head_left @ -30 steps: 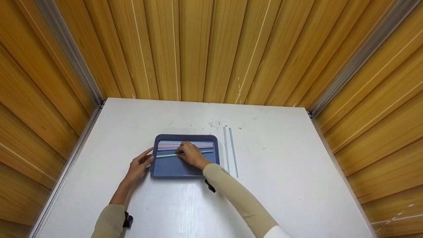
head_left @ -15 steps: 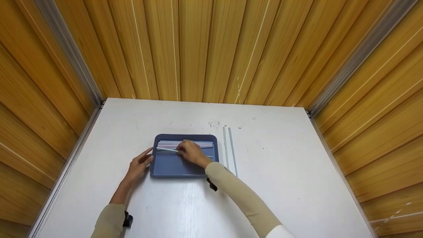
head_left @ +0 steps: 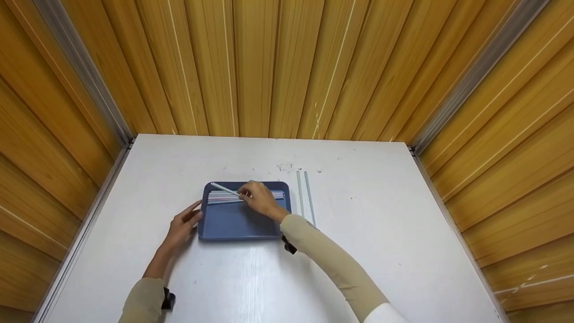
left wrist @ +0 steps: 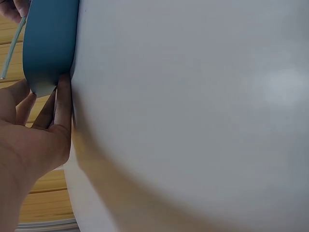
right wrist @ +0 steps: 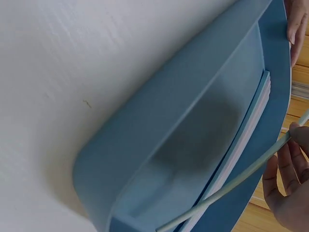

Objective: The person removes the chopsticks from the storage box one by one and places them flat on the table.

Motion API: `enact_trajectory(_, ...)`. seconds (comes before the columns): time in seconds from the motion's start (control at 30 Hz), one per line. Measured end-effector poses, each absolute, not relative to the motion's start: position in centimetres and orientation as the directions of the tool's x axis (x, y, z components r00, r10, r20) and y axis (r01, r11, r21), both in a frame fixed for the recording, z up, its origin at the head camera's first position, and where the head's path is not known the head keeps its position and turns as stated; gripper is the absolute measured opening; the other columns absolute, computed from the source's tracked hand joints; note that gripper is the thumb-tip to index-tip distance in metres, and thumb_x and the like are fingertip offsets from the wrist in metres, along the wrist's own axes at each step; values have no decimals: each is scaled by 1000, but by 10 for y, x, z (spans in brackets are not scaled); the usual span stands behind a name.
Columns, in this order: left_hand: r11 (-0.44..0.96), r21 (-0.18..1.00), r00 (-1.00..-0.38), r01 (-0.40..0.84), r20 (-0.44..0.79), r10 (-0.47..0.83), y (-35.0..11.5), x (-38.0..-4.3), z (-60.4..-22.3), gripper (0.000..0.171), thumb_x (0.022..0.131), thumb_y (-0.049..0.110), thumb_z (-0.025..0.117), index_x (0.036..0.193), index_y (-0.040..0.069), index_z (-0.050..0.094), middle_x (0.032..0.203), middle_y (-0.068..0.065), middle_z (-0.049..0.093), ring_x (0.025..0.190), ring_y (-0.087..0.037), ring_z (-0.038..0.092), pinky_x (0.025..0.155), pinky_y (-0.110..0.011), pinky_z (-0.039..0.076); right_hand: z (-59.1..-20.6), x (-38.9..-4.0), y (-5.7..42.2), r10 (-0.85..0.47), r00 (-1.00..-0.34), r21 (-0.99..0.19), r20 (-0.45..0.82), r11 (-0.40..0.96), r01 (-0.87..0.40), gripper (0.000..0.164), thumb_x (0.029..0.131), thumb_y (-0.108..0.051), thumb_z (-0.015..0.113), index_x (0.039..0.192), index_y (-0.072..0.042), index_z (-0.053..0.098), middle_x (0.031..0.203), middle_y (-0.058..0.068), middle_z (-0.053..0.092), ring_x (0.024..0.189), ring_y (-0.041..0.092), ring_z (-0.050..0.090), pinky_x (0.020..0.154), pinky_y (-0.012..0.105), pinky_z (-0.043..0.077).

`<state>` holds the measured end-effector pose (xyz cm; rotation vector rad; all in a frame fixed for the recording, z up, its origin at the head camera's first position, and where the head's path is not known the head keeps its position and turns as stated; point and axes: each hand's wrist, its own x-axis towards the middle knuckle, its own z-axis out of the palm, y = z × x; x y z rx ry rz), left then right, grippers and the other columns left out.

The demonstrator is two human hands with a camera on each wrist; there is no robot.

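- Fingers of the left hand (head_left: 181, 226) are relaxed and nearly straight, resting against the left wall of a blue tray (head_left: 240, 220).
- That tray is smooth and rectangular, with rounded corners and raised walls, its long side set crosswise to the person.
- Fingers of the right hand (head_left: 258, 196) pinch a pale green stick (right wrist: 236, 182), slender and plain, above the tray.
- Its long axis slants from the hand leftward and away, the free end towards the tray's far left corner.
- Along the tray's far side lies a bundle of slim sticks (head_left: 219, 198), pink, white and pale blue, parallel to the long side.
- Right of the tray, two loose sticks (head_left: 310, 197) point away from the person, just apart.
- Under everything is a white, faintly grained desk (head_left: 403, 224), scuffed towards its far edge.
- Beyond stands a wood-patterned wall (head_left: 251, 67) of ribbed upright panels.
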<state>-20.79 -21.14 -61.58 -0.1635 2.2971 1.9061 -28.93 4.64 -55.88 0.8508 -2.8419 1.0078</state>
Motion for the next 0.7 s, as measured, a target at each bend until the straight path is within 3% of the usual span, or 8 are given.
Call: enact_trajectory(0.7,237,949,-974,-210,-225,36,-213,-207,-614,54,110,25,50,160,16,35,158,-27,41,146,-42,43,117,-51,44,-538,-292,81,-310,-876,-757,370,447,-477,14,90,-3,75,101,5,77,90,17,76,80,27,72,72,19,56)
